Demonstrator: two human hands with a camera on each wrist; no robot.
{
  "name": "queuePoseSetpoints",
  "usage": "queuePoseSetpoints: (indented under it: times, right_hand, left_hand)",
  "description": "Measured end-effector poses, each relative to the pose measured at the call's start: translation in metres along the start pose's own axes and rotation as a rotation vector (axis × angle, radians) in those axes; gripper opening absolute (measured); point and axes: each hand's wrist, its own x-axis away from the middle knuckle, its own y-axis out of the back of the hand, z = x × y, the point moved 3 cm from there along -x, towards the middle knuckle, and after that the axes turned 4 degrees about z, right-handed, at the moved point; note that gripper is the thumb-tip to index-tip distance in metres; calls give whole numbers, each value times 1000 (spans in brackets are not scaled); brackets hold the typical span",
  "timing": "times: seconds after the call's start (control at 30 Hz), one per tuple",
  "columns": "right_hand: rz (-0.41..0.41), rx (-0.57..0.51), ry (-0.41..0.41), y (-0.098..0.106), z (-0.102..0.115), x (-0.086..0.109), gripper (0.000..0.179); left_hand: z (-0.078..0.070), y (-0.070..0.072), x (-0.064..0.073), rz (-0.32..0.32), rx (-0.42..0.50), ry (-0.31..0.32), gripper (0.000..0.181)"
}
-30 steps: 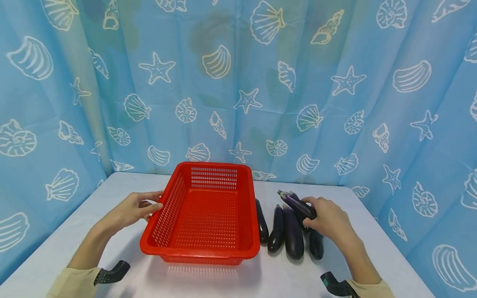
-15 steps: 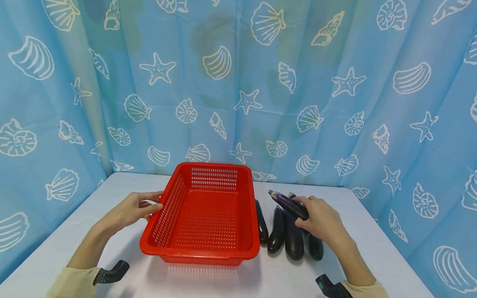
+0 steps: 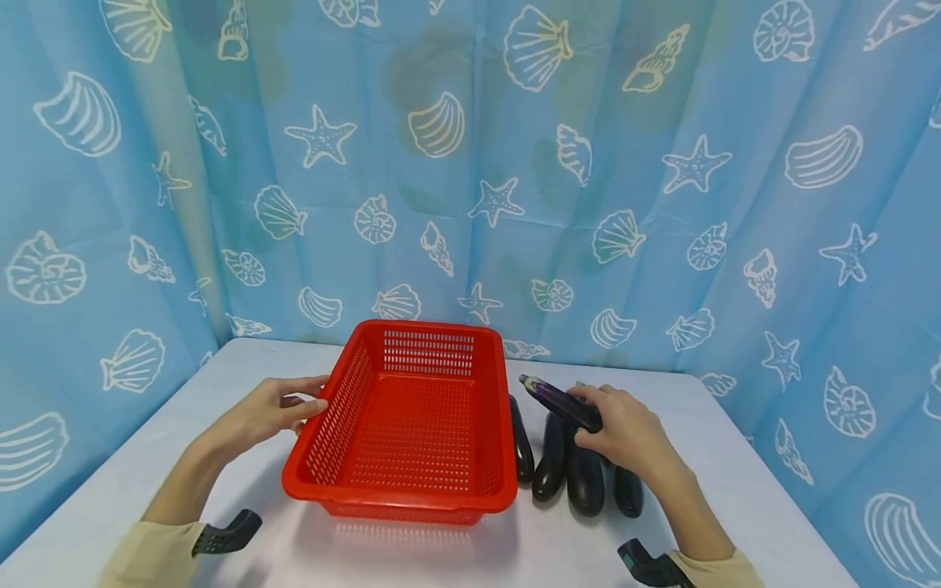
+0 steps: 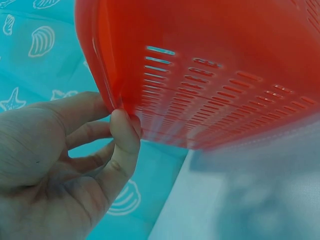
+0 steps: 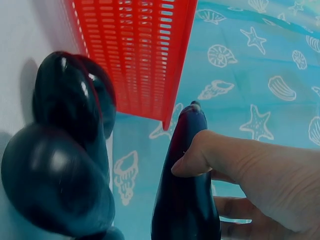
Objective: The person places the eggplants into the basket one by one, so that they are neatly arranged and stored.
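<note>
My right hand grips a dark purple eggplant between thumb and fingers, its stem end pointing left toward the basket. In the right wrist view this eggplant hangs above the others, with the thumb across its near side. A red plastic basket with slotted walls stands in the middle of the table, bare inside. On its left rim, my left hand pinches the edge; the left wrist view shows thumb and fingertips on the basket's rim.
Several more eggplants lie side by side on the white table, right of the basket. One of them lies right along the basket's side. Behind the table hangs a blue curtain with a seashell print.
My right hand has moved left with the eggplant, bringing it from over the rightmost eggplants closer to the basket. The left hand stays at the rim. The head view has shifted slightly.
</note>
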Motion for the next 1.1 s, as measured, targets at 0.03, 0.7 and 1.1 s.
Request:
queuePoseSetpoints:
  times: [0.03,0.7,1.1]
  right_hand:
    - [5,-8,-1,0,1,-1,55]
    - [18,-5,68,16,33,-11,54]
    - [39,33,76,27,43,-12,56]
  left_hand:
    - [0,0,0,0,3,-1,65]
    - [1,0,0,4,4,-15,65]
    - [2,0,-1,16,10,-15,66]
